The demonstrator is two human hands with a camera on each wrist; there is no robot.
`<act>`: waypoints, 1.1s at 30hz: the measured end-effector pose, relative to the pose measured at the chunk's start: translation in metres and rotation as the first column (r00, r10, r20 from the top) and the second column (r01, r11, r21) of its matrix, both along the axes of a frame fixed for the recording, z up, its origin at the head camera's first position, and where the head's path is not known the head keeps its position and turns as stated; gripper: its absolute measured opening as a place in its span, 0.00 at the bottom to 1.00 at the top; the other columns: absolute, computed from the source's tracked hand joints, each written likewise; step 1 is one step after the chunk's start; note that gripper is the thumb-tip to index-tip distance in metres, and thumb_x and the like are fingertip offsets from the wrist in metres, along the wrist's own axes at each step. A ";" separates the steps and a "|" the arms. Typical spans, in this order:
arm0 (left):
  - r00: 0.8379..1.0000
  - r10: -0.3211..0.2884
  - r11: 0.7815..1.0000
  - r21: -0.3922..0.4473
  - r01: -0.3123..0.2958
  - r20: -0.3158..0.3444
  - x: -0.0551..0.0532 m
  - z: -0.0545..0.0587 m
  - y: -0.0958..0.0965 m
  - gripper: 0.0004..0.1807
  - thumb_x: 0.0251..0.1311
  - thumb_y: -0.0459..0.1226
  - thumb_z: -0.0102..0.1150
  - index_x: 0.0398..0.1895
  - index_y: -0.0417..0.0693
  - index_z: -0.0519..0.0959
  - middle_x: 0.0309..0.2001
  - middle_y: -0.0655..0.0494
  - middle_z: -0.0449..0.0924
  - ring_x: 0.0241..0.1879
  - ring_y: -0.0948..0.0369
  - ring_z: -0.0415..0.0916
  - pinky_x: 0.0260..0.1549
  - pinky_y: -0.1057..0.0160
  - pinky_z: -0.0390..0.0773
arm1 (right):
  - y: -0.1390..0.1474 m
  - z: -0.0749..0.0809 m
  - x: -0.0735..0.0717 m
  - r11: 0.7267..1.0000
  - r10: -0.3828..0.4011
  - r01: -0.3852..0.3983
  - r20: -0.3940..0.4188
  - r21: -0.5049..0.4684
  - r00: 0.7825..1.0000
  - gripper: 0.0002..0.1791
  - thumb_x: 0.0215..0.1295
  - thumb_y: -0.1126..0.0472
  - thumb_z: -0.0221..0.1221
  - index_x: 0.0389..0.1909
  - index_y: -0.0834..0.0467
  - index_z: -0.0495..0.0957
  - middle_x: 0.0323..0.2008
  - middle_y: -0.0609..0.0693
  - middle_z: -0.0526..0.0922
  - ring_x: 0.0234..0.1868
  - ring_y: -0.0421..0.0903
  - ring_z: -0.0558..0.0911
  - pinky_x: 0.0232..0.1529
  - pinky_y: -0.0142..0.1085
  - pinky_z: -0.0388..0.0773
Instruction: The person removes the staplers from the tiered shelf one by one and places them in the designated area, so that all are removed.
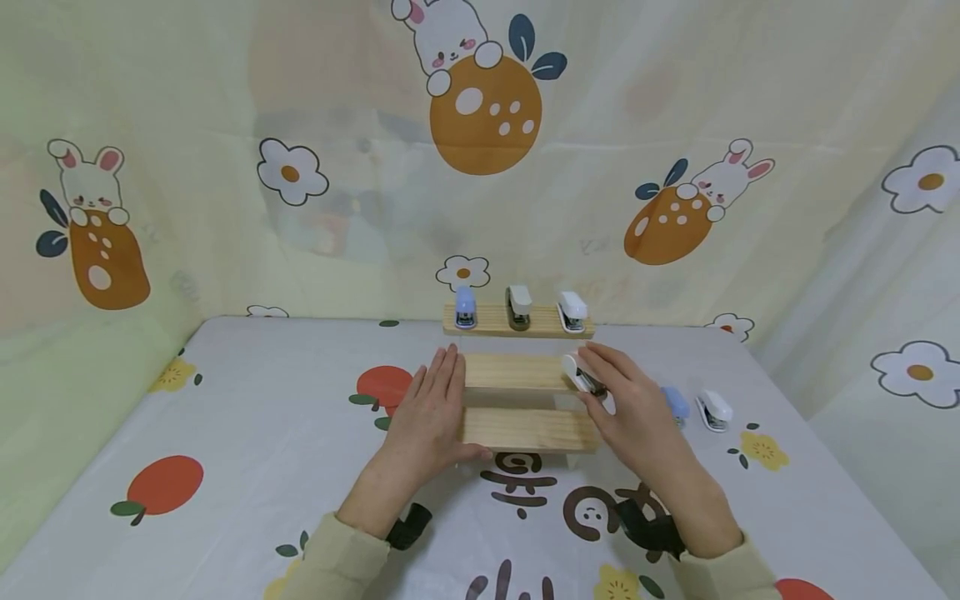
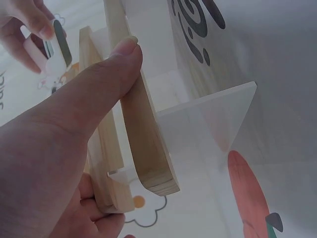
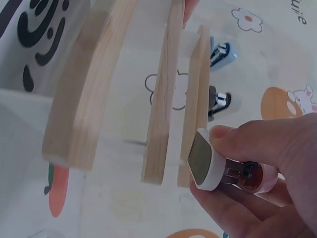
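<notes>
A stepped display rack has pale wooden boards on translucent side panels: a front board (image 1: 528, 430), a middle board (image 1: 513, 372) and a back board (image 1: 491, 320). My left hand (image 1: 429, 408) grips its left end, thumb on the front board (image 2: 143, 134) and fingers curled at the middle board (image 2: 103, 144). Between thumb and fingers of my right hand (image 1: 637, 408) is a small white stapler (image 1: 582, 375), held tilted at the middle board's right end. Its grey-padded base (image 3: 200, 158) faces the boards in the right wrist view.
On the back board stand a blue stapler (image 1: 466, 307), a grey-and-dark stapler (image 1: 518, 307) and a white stapler (image 1: 572, 311). Right of my right hand, another blue stapler (image 1: 677, 404), partly hidden, and another white stapler (image 1: 715, 410) rest on the patterned tablecloth (image 1: 262, 417).
</notes>
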State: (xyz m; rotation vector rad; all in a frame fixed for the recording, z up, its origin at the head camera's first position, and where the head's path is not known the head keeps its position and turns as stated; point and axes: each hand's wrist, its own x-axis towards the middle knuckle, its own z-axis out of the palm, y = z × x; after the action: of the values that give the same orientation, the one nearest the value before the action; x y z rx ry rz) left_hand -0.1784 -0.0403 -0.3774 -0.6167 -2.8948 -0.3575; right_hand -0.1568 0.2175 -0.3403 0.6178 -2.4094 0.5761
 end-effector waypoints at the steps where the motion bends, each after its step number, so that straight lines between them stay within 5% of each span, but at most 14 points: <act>1: 1.000 0.000 1.000 0.001 0.000 0.000 0.000 0.000 0.000 0.73 0.33 0.62 0.79 0.77 0.35 0.49 0.79 0.43 0.46 0.79 0.49 0.44 0.77 0.48 0.53 | 0.002 0.000 0.001 1.000 -0.005 0.005 -0.001 0.002 1.000 0.32 0.50 0.77 0.69 0.61 0.68 0.75 0.59 0.63 0.77 0.57 0.61 0.80 0.50 0.52 0.83; 15: 1.000 0.010 1.000 -0.007 -0.010 -0.001 0.000 0.000 0.001 0.73 0.33 0.63 0.78 0.77 0.36 0.48 0.80 0.43 0.46 0.79 0.49 0.44 0.77 0.48 0.53 | 0.025 0.001 0.008 0.993 -0.118 0.119 0.059 -0.016 0.991 0.34 0.49 0.78 0.69 0.61 0.69 0.74 0.58 0.64 0.76 0.50 0.60 0.82 0.43 0.50 0.85; 33: 1.000 0.015 1.000 -0.021 -0.015 0.006 0.000 0.002 0.001 0.73 0.34 0.63 0.78 0.78 0.36 0.48 0.80 0.43 0.45 0.79 0.49 0.44 0.77 0.48 0.53 | 0.048 -0.006 0.018 0.972 -0.235 0.236 0.151 0.015 0.960 0.33 0.51 0.74 0.70 0.61 0.69 0.74 0.58 0.66 0.75 0.53 0.65 0.79 0.49 0.60 0.81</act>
State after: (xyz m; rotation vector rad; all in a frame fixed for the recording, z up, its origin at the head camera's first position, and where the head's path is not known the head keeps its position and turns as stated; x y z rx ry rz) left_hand -0.1783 -0.0392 -0.3759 -0.5982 -2.9107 -0.3284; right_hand -0.1386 0.2655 -0.3462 0.2871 -2.5758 0.5409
